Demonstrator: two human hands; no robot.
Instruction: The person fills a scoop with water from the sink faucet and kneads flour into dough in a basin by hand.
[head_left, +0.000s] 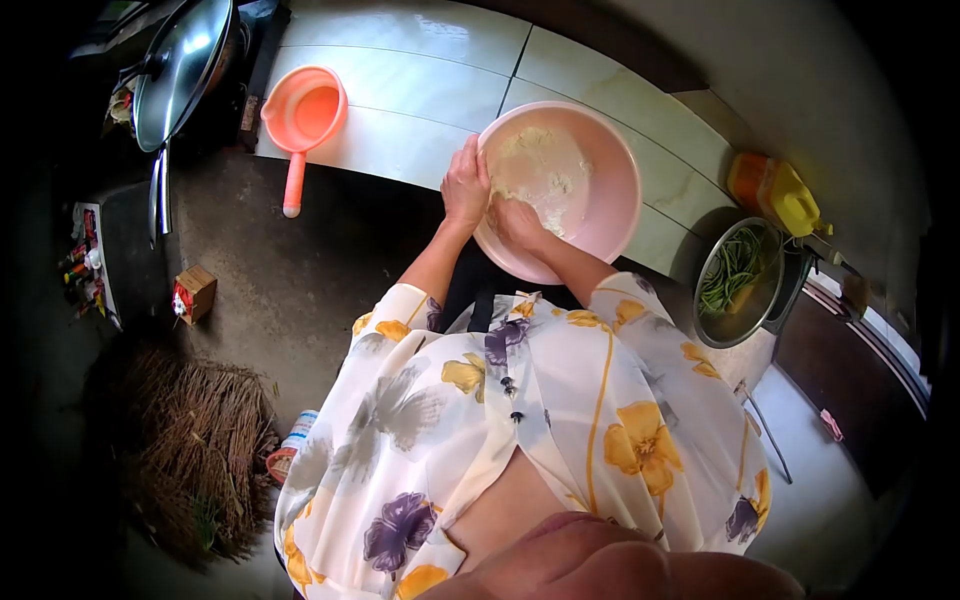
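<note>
Left grip (466, 187) seems clamped on the pink basin (616, 190); right grip (517, 223), partly hidden, I can't judge.

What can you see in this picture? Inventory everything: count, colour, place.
Counter: one, pale tiled, top centre
Basin: one, pink, counter's near edge
Powder: one patch, whitish, inside basin
Dipper: one, orange-pink, counter's left end
Lid: one, bluish glass, upper left
Bowl: one, grey, right
Vegetables: several, green, inside bowl
Container: one, orange and yellow, upper right
Box: one, brown, left
Small items: several, mixed, far left
Brushwood: one heap, brown, lower left
Shirt: one, white floral, lower centre
Left hand: one, bare, at basin's rim
Right hand: one, bare, inside basin
</note>
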